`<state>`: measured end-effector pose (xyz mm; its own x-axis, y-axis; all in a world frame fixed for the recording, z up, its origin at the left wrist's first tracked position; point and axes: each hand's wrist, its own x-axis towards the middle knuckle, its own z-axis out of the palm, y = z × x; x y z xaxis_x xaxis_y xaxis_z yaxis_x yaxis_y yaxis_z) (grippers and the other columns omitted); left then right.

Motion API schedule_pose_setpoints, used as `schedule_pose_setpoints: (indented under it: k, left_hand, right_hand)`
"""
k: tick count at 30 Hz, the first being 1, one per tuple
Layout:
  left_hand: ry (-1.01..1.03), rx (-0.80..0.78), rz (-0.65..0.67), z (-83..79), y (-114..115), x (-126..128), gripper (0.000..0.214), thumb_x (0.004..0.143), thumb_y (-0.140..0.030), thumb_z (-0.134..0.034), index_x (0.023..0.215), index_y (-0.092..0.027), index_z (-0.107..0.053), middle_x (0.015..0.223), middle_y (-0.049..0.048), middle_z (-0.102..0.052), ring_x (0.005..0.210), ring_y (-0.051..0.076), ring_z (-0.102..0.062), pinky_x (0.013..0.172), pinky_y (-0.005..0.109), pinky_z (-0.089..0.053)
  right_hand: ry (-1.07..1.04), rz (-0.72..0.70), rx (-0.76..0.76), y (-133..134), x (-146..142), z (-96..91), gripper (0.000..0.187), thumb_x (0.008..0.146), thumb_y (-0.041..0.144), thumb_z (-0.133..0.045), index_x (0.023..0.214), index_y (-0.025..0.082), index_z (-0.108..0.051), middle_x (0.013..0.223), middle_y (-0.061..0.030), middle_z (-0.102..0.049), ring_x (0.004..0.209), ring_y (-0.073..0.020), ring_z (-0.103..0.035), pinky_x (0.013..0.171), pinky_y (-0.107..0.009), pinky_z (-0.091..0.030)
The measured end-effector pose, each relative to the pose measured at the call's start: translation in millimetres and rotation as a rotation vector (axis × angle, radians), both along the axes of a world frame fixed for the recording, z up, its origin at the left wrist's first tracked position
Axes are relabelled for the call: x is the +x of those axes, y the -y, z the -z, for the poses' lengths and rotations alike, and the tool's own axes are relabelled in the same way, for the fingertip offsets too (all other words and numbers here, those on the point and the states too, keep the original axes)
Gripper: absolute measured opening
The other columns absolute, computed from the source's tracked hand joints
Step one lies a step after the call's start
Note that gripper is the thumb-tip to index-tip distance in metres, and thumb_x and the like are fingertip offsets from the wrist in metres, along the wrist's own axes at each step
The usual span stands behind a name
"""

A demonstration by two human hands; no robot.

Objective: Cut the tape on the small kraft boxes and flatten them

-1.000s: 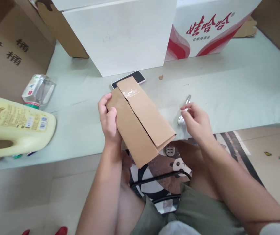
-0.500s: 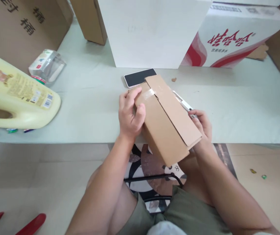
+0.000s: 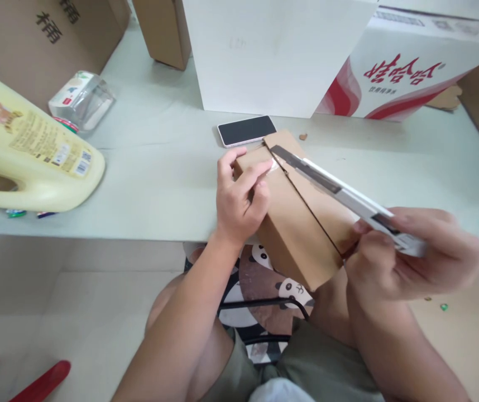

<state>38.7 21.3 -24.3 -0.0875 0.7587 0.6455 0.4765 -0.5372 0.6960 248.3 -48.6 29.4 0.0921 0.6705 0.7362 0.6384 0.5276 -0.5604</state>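
A brown cardboard box (image 3: 293, 218) lies tilted across the table's front edge, its near end jutting out over my lap. My left hand (image 3: 243, 192) grips the box's far left corner, with fingers on the top beside a piece of clear tape (image 3: 273, 163). In my right hand (image 3: 415, 257) is a white utility knife (image 3: 344, 192), held by its rear end. Its grey blade is out and points to the far left, with the tip over the top seam near the tape. Whether the blade touches the box I cannot tell.
Behind the box lies a phone (image 3: 247, 131). A large white box (image 3: 264, 56) and a red-and-white carton (image 3: 407, 72) stand at the back. To the left are a yellow jug (image 3: 38, 151) and a clear plastic container (image 3: 84, 103). Red pieces (image 3: 44, 382) show on the floor.
My right hand has picked up the utility knife from beside the box and brought it over the top, blade now showing. My left hand stays on the box.
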Motion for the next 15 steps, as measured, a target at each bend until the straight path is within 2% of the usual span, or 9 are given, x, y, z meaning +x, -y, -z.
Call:
schedule_pose_setpoints:
  k: [2,3,7,11,13,15]
  left_hand:
    - [-0.004,0.003,-0.009,0.6,0,2,0.054,0.105,-0.059,-0.038,0.117,-0.024,-0.077,0.138,0.0142,-0.053,0.132,0.033,-0.056,0.108,0.050,-0.052]
    - [-0.009,0.013,-0.012,1.0,0,3,0.053,0.106,-0.057,-0.037,0.118,-0.024,-0.077,0.137,0.0143,-0.053,0.132,0.032,-0.056,0.107,0.049,-0.053]
    - [-0.062,0.079,-0.049,2.7,-1,3,0.054,0.107,-0.052,-0.033,0.119,-0.023,-0.076,0.137,0.0147,-0.053,0.133,0.031,-0.056,0.112,0.049,-0.050]
    - [-0.099,0.093,-0.052,4.8,-3,-1,0.050,0.107,-0.050,-0.034,0.120,-0.024,-0.075,0.138,0.0141,-0.053,0.133,0.031,-0.056,0.115,0.050,-0.048]
    - [-0.092,0.080,-0.031,5.6,-3,-3,0.047,0.106,-0.049,-0.037,0.121,-0.025,-0.074,0.140,0.0137,-0.052,0.134,0.032,-0.055,0.116,0.052,-0.047]
    - [-0.087,0.066,-0.020,6.2,-4,-4,0.046,0.105,-0.049,-0.038,0.122,-0.025,-0.074,0.141,0.0131,-0.051,0.135,0.033,-0.054,0.118,0.053,-0.045]
  right_hand:
    - [0.050,0.028,0.181,1,-6,-0.6,0.020,0.090,0.018,-0.068,0.106,0.031,-0.069,0.081,0.0012,-0.065,0.068,-0.0161,-0.062,0.057,-0.033,-0.048]
    - [0.084,0.038,0.213,0,-9,-1.5,0.023,0.089,0.015,-0.068,0.106,0.030,-0.070,0.082,0.0009,-0.067,0.069,-0.0160,-0.063,0.058,-0.032,-0.049]
    - [0.158,-0.036,0.086,-4,-15,-7.1,0.030,0.088,0.009,-0.067,0.109,0.030,-0.070,0.084,-0.0001,-0.069,0.066,-0.0158,-0.063,0.055,-0.032,-0.049]
    - [0.229,-0.279,0.075,-6,-11,-14.1,0.035,0.085,0.005,-0.068,0.111,0.027,-0.072,0.081,0.0003,-0.064,0.061,-0.0129,-0.059,0.051,-0.029,-0.047]
    - [0.292,-0.351,0.031,-6,-9,-18.2,0.032,0.087,0.006,-0.067,0.110,0.027,-0.073,0.084,-0.0007,-0.060,0.066,-0.0127,-0.060,0.054,-0.028,-0.050]
    - [0.380,-0.369,-0.029,-6,-7,-21.7,0.024,0.091,0.011,-0.066,0.108,0.028,-0.073,0.097,-0.0046,-0.060,0.082,-0.0164,-0.065,0.063,-0.030,-0.056]
